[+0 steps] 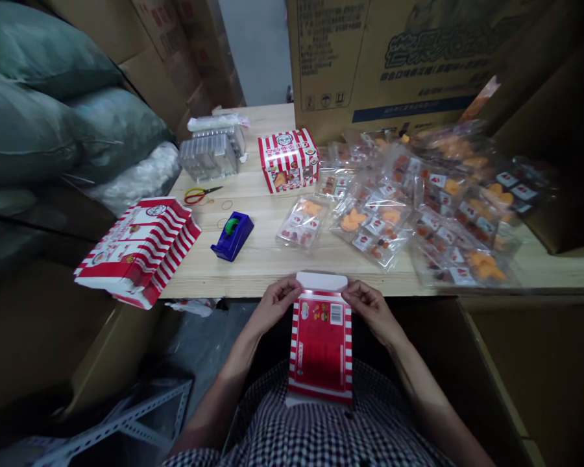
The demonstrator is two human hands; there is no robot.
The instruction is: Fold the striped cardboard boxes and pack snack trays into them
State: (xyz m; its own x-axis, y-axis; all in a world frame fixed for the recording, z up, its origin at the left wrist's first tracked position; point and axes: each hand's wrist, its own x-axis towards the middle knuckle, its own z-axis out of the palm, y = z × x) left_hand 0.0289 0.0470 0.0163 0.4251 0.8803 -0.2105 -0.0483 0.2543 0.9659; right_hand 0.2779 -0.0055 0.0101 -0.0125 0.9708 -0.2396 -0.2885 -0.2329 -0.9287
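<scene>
A red-and-white striped carton lies flat over my lap, its white top flap pointing at the table edge. My left hand pinches the carton's upper left corner, fingers closed on it. My right hand grips the upper right corner the same way. On the wooden table ahead lie several clear packs of orange and red toy pieces. One assembled striped box stands upright farther back.
A stack of flat striped cartons overhangs the table's left edge. A blue tape dispenser, scissors, rubber bands and clear plastic trays lie left of centre. Large cardboard boxes stand behind; grey sacks pile at left.
</scene>
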